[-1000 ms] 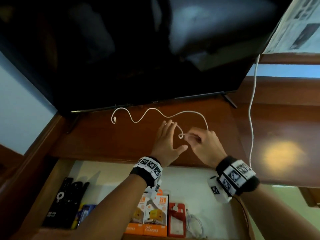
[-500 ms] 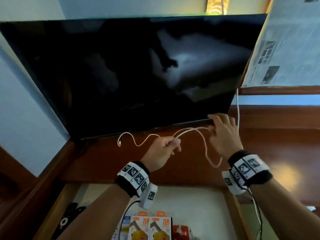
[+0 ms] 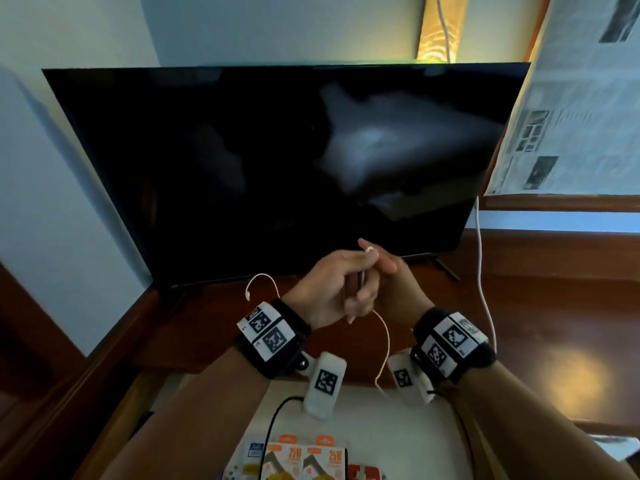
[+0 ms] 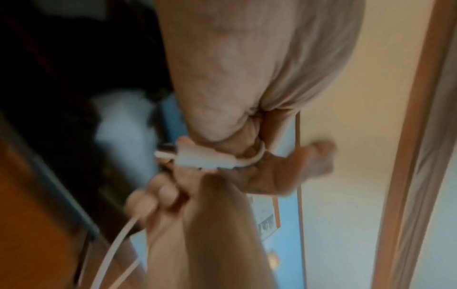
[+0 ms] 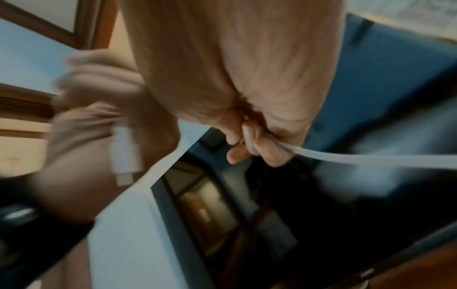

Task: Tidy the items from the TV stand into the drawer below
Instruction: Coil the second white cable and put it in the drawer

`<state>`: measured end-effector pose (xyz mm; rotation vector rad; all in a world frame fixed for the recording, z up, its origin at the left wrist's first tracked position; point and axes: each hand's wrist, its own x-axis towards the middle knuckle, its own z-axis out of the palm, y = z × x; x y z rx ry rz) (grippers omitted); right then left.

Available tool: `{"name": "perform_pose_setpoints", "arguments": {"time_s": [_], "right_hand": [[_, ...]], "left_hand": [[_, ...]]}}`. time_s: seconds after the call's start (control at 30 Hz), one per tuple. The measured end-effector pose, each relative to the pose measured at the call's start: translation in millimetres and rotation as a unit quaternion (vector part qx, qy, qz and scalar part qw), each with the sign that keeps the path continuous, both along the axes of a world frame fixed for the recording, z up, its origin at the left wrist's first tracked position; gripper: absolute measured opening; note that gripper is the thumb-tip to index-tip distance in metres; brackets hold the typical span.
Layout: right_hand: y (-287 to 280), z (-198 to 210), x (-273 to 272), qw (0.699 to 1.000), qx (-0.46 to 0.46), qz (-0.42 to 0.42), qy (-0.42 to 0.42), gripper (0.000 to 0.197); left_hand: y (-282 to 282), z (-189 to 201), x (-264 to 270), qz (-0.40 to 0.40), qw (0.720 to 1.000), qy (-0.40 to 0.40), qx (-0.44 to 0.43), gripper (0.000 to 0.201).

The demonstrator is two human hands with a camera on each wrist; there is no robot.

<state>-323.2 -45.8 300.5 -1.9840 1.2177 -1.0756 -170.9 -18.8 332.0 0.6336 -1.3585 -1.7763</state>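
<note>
Both hands have come together before the TV [image 3: 277,161], left hand [image 3: 332,289] and right hand [image 3: 398,289] each gripping the white cable [image 3: 384,344].

Black wristbands [image 3: 273,337] bear white square-patterned tags.

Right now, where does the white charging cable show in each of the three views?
Head: white charging cable at centre, hanging from both hands toward the drawer.
Left wrist: its connector at centre, strands trailing lower left.
Right wrist: a strand runs right from the fingers.
Shared landmark: the black TV.
</note>
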Motion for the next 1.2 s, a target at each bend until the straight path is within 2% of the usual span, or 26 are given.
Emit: {"name": "perform_pose_setpoints", "arguments": {"time_s": [0.1, 0.17, 0.23, 0.27, 0.37, 0.43, 0.47, 0.6, 0.7, 0.83, 0.9, 1.0, 1.07, 1.13, 1.2], "right_hand": [[15, -15, 16, 0.996, 0.034, 0.035, 0.077, 0.015], [22, -19, 18, 0.991, 0.040, 0.043, 0.120, 0.017], [22, -18, 12, 0.984, 0.008, 0.030, 0.177, 0.019], [22, -15, 8, 0.975, -0.008, 0.022, 0.219, 0.019], [24, 5, -2, 0.963, -0.017, 0.018, 0.268, 0.013], [26, 22, -8, 0.960, -0.031, 0.007, 0.277, 0.010], [26, 30, -12, 0.959, -0.051, -0.004, 0.277, 0.008], [26, 49, -27, 0.961, -0.141, -0.009, 0.237, 0.023], [23, 46, -27, 0.968, -0.189, 0.007, 0.163, 0.015], [16, 33, -29, 0.990, -0.142, 0.010, -0.015, 0.004], [10, 32, -29, 0.989, -0.124, 0.033, -0.068, 0.007], [10, 25, -11, 0.986, -0.098, 0.057, -0.119, 0.021], [19, 13, 4, 0.991, -0.018, 0.033, -0.129, 0.032], [27, 0, 13, 0.995, 0.057, 0.029, -0.078, 0.040], [32, -7, 14, 0.997, 0.071, 0.036, 0.005, 0.036]], "left_hand": [[-14, 9, 5, 0.037, 0.998, 0.038, -0.016, 0.037], [-22, 7, 11, 0.058, 0.998, 0.010, -0.035, 0.036], [-26, 4, 13, 0.086, 0.988, -0.100, -0.084, 0.033], [-26, 3, 12, 0.099, 0.973, -0.171, -0.119, 0.031], [-26, 5, 10, 0.089, 0.904, -0.356, -0.218, 0.030], [-27, 5, 14, 0.077, 0.876, -0.406, -0.249, 0.026], [-26, 5, 16, 0.070, 0.874, -0.413, -0.247, 0.027], [-15, -1, 17, 0.024, 0.929, -0.322, -0.180, 0.048], [-10, 1, 18, -0.026, 0.970, -0.213, -0.113, 0.059], [-3, 1, 23, -0.108, 0.985, -0.130, -0.035, 0.053], [-3, -3, 25, -0.128, 0.990, -0.052, -0.023, 0.049], [-4, 1, 18, -0.078, 0.994, 0.073, -0.014, 0.044], [-5, 9, 10, -0.008, 0.995, 0.093, -0.033, 0.042], [-11, 14, 5, 0.062, 0.995, 0.072, -0.042, 0.040], [-21, 15, 9, 0.128, 0.988, -0.015, -0.090, 0.037]]}}
